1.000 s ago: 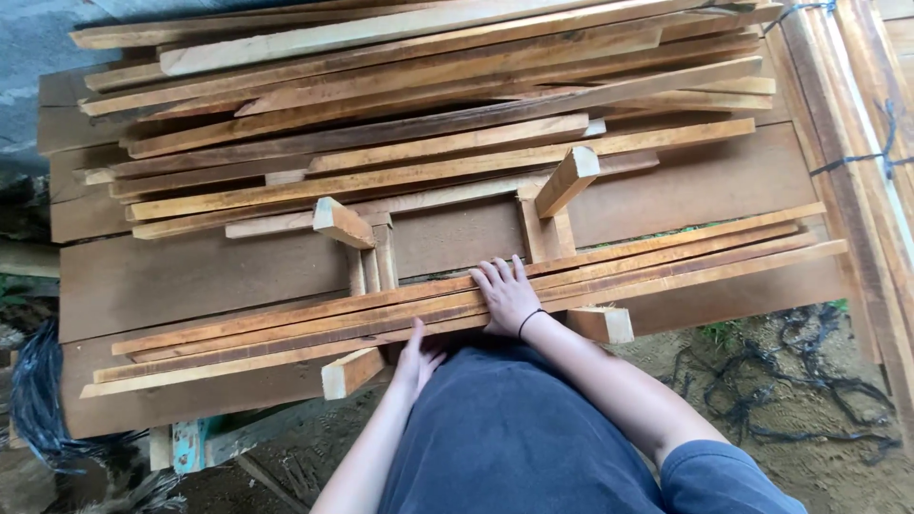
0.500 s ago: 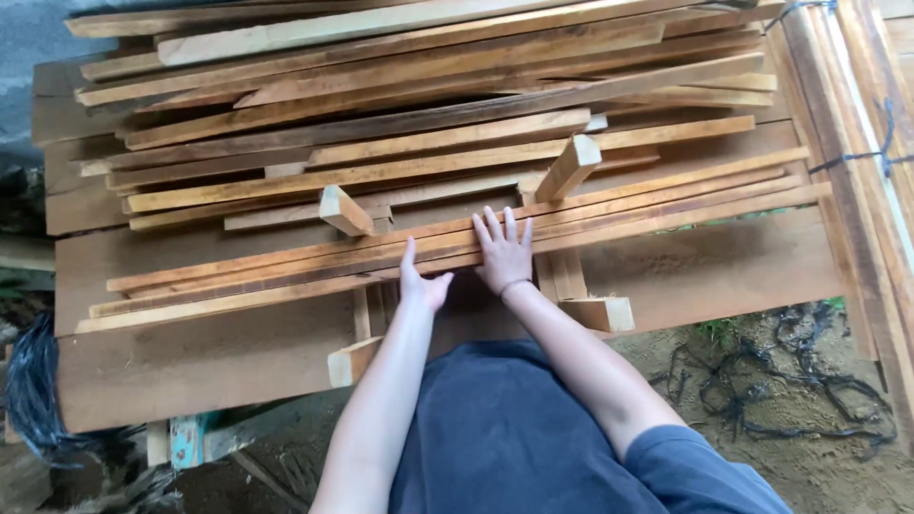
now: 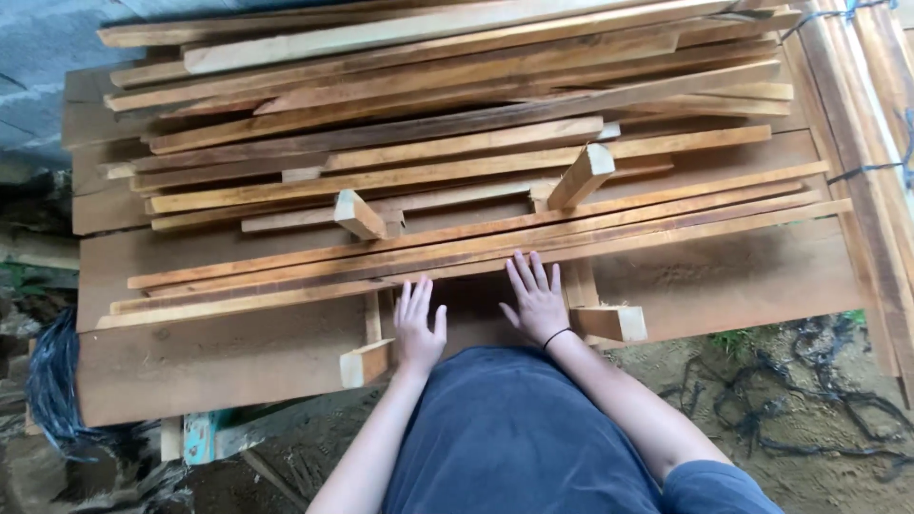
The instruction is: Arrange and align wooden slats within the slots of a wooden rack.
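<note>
Outdoors over bare dirt, a broad wooden table (image 3: 219,366) carries stacked timber, and a bundle of long thin slats (image 3: 476,249) lies across it at twelve o'clock of both hands. Left hand (image 3: 419,328) and right hand (image 3: 535,300) lie flat with fingers spread, gripping nothing, fingertips at the slats' near edge. These strips look light, stiff but whippy and splintery, so a hold near mid-length seems best.

Outdoors, under soft daylight. Bare brown dirt ground (image 3: 819,476) at lower right, strewn with tangled black cords (image 3: 762,409) and a tuft of green grass (image 3: 733,340). Grey corrugated sheet (image 3: 38,57) at upper left. Turquoise-painted wooden support (image 3: 200,438) below.
</note>
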